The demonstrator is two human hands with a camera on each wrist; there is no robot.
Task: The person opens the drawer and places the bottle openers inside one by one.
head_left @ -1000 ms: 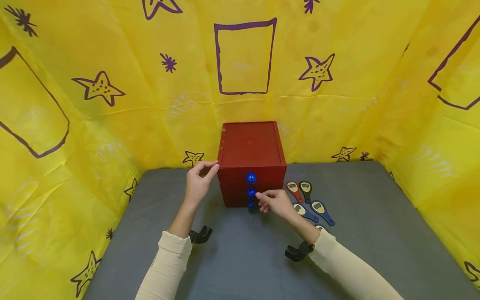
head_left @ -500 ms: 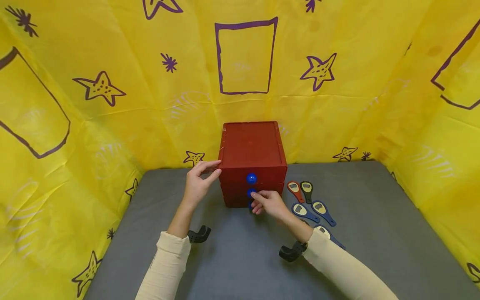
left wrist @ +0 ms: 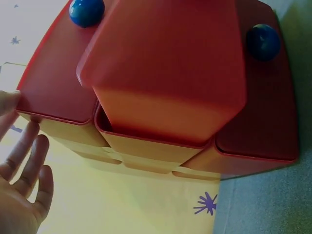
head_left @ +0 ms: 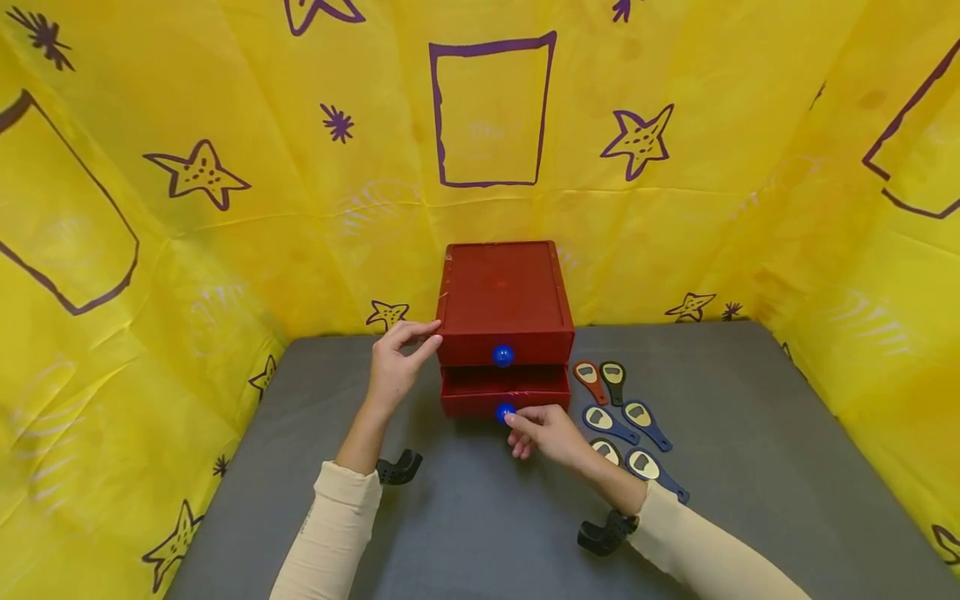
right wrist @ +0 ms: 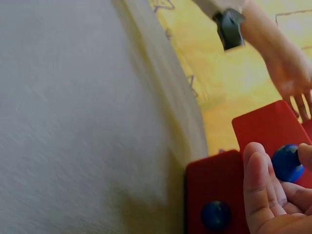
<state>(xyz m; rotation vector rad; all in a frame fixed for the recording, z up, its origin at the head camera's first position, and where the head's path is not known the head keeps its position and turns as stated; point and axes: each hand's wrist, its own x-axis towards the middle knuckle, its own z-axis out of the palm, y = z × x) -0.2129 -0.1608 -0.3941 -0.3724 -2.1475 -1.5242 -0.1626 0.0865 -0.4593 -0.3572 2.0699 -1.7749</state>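
Note:
A small red chest of drawers (head_left: 502, 287) with blue round knobs stands at the back of the table. Its middle drawer (head_left: 465, 402) is pulled out below the top one; the visible part of its inside looks bare. My right hand (head_left: 551, 435) pinches the middle drawer's knob (right wrist: 287, 163) between thumb and fingers. My left hand (head_left: 393, 367) rests its fingertips on the chest's upper left front corner, fingers lightly bent. In the left wrist view the pulled-out drawer front (left wrist: 170, 53) juts between the top and bottom drawers. The bottom knob (right wrist: 216, 215) shows in the right wrist view.
Right of the chest lie several paddle-shaped bottle openers: a red one (head_left: 588, 382), a black one (head_left: 612, 382) and blue ones, among them a blue opener (head_left: 647, 425) near my right forearm. Yellow patterned cloth (head_left: 480, 217) walls the grey table (head_left: 465, 517).
My right hand reached the middle knob, took hold of it and pulled the drawer out toward me. The left hand shifted slightly onto the chest's corner and has stayed there.

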